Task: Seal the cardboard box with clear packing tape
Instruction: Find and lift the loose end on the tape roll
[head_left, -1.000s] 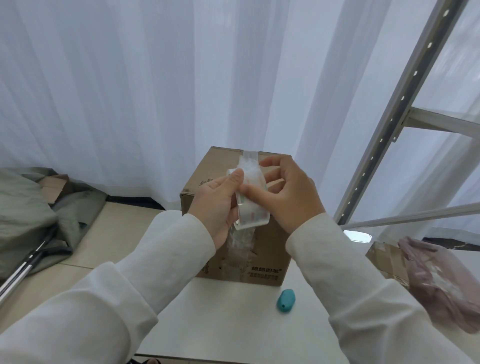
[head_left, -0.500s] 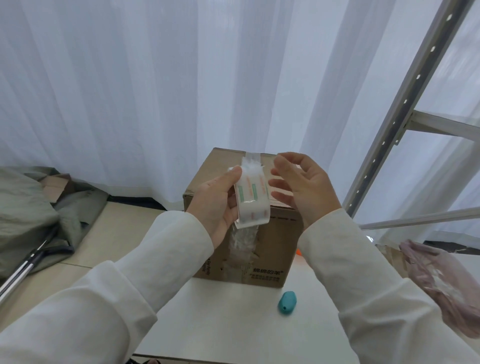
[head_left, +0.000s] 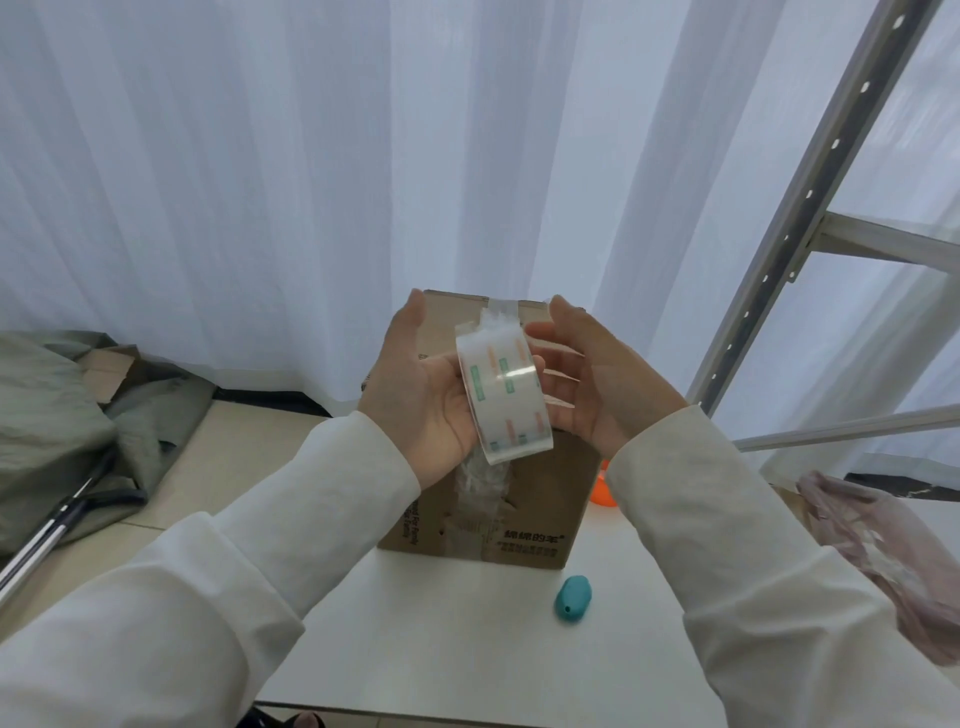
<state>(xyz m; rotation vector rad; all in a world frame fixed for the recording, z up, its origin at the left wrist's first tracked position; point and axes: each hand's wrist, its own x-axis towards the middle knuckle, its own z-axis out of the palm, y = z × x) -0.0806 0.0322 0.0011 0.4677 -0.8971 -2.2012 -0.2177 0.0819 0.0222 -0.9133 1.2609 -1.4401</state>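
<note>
Sleeves of white cloth frame the view at the near edge, both forearms raised over a white table (head_left: 441, 649). On that table, just in front of the box, lies a small teal object (head_left: 573, 598), untouched; what it is for cannot be told. Above it the left hand (head_left: 421, 395) cradles a roll of clear tape (head_left: 503, 391) against its open palm, fingers spread wide and thumb up, so the roll rests on edge rather than being pinched. The right hand (head_left: 597, 384) stands just beside the roll, palm turned inward, fingers loosely extended and holding nothing; its fingertips seem close to the roll's rim, probably to turn it and hunt for the loose end, which is hard to see on clear film. Directly behind the hands stands the cardboard box (head_left: 535, 499), flaps down, with a crinkled strip of tape already running over its top and down the near face. An orange item (head_left: 601, 491) peeks from behind the box's right side. Farther off hang white curtains (head_left: 311, 182), with a metal shelf frame (head_left: 810, 192) at the right.
</note>
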